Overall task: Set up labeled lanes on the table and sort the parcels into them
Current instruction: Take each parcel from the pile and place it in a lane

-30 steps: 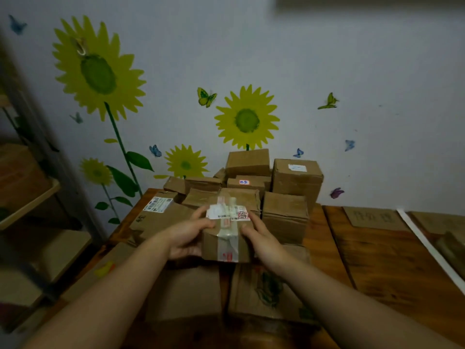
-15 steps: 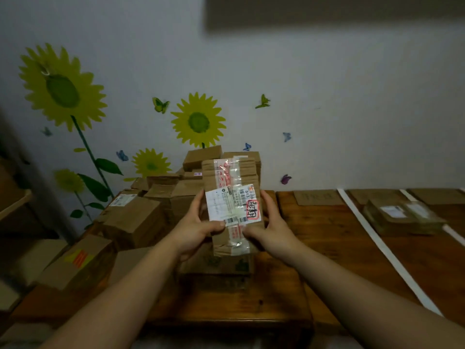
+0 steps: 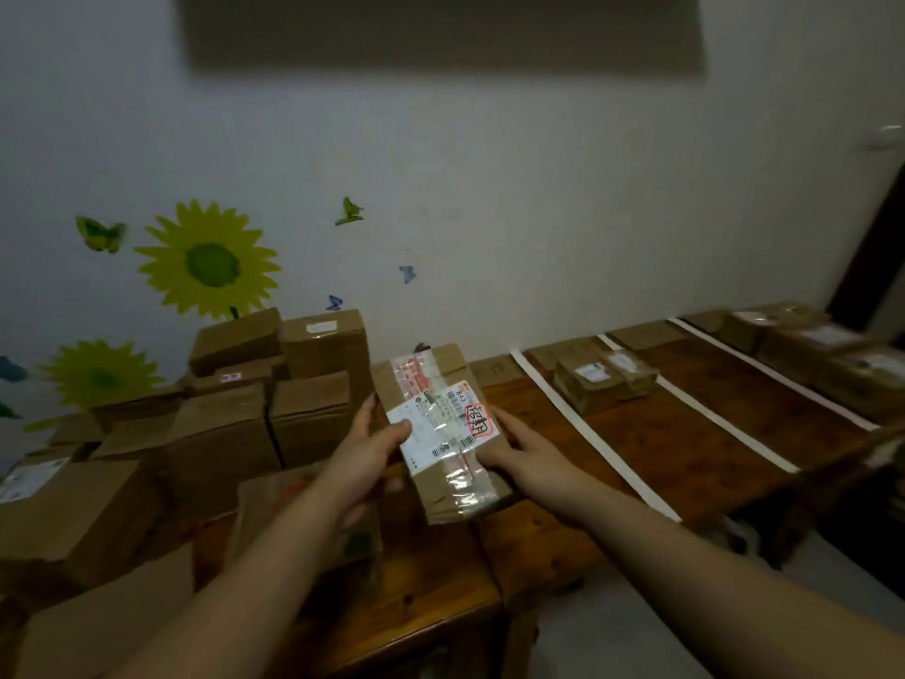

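Both hands are clamped on 1 parcel (image 3: 443, 475), held up off the table (image 3: 538, 551) just in front of the chest. The left hand (image 3: 365, 455) grips its left edge, with the thumb pressed onto the near corner of the shipping label (image 3: 440, 426). The right hand (image 3: 521, 450) grips the right edge, fingers tucked beneath. The parcel is tipped so the label faces the camera. Its long axis runs away from the person, the far end leaning a little left.

The coming move turns on 1 fact: every lane lies to the right of the hands. That makes the right hand the nearer one, so I judge it would lead a swing rightward, or carry the box alone. The handwritten red mark on the label likely decides which lane, though I cannot read it.

Left of the hands, a pile of unsorted boxes (image 3: 245, 423) is stacked against the wall (image 3: 489, 188). To the right, 3 white strips (image 3: 587, 436) cross the tabletop from front to back, marking the lanes. Between the 1st and 2nd strips sits a pair of small parcels (image 3: 605, 379), near the back. Beyond the 3rd strip is a further group of parcels (image 3: 803, 345). Cardboard lane cards (image 3: 646, 334) lie along the far edge; their writing is too dim to read. Sunflower stickers (image 3: 208, 262) decorate the wall behind the pile.
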`<state>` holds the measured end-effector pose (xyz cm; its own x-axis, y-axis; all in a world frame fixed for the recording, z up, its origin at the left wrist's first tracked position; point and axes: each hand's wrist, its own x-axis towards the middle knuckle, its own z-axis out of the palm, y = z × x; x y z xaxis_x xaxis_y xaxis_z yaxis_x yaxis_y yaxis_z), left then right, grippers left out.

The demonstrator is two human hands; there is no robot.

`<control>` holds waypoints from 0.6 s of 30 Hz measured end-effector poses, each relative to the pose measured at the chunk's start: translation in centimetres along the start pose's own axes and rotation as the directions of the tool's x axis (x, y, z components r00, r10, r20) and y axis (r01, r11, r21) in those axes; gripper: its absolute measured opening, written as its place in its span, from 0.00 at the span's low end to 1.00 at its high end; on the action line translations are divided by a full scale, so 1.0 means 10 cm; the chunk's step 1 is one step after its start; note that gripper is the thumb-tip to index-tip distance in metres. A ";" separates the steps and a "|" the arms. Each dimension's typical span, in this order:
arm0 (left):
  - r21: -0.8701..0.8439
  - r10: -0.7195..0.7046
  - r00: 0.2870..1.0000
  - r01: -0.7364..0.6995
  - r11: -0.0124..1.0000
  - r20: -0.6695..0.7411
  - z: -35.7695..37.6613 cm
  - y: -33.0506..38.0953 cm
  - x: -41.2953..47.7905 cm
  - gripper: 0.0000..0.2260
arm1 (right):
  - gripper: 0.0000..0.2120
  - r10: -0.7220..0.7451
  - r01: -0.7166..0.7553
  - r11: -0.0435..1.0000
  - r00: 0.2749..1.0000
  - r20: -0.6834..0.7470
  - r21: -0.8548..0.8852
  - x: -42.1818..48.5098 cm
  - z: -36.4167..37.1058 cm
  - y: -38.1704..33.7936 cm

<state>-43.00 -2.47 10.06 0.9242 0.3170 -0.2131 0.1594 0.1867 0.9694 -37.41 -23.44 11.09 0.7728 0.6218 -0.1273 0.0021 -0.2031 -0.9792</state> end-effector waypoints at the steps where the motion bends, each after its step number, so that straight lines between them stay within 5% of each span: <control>1: 0.002 -0.029 1.000 0.029 1.000 -0.005 0.07 -0.08 0.02 0.28 | 0.26 0.010 -0.010 1.000 0.999 -0.045 -0.001 -0.05 0.00 0.07; 6: -0.236 -0.135 0.990 0.122 0.964 -0.041 0.28 -0.45 0.14 0.36 | 0.33 0.104 -0.116 0.993 0.953 -0.286 -0.024 -0.14 -0.16 0.42; 8: -0.304 -0.146 0.988 0.124 0.945 -0.051 0.36 -0.53 0.21 0.33 | 0.36 0.219 -0.211 0.976 0.940 -0.260 0.059 -0.08 -0.26 0.54; 13: -0.174 -0.120 0.989 0.104 0.979 -0.088 0.62 -0.65 0.52 0.37 | 0.34 0.289 -0.237 0.941 0.935 -0.208 0.239 0.29 -0.64 0.82; 16: -0.013 -0.105 0.982 0.104 0.995 -0.159 0.66 -0.67 0.82 0.25 | 0.36 0.290 -0.233 0.933 0.938 -0.192 0.273 0.65 -1.01 0.98; 18: 0.092 -0.152 0.970 0.171 0.981 -0.187 0.70 -0.72 1.04 0.19 | 0.37 0.273 -0.244 0.960 0.922 -0.276 0.135 0.92 -1.26 1.09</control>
<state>-32.07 -7.07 1.71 0.8077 0.4536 -0.3767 0.3465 0.1517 0.9257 -22.26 -29.46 1.24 0.8880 0.3088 -0.3407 -0.2720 -0.2448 -0.9307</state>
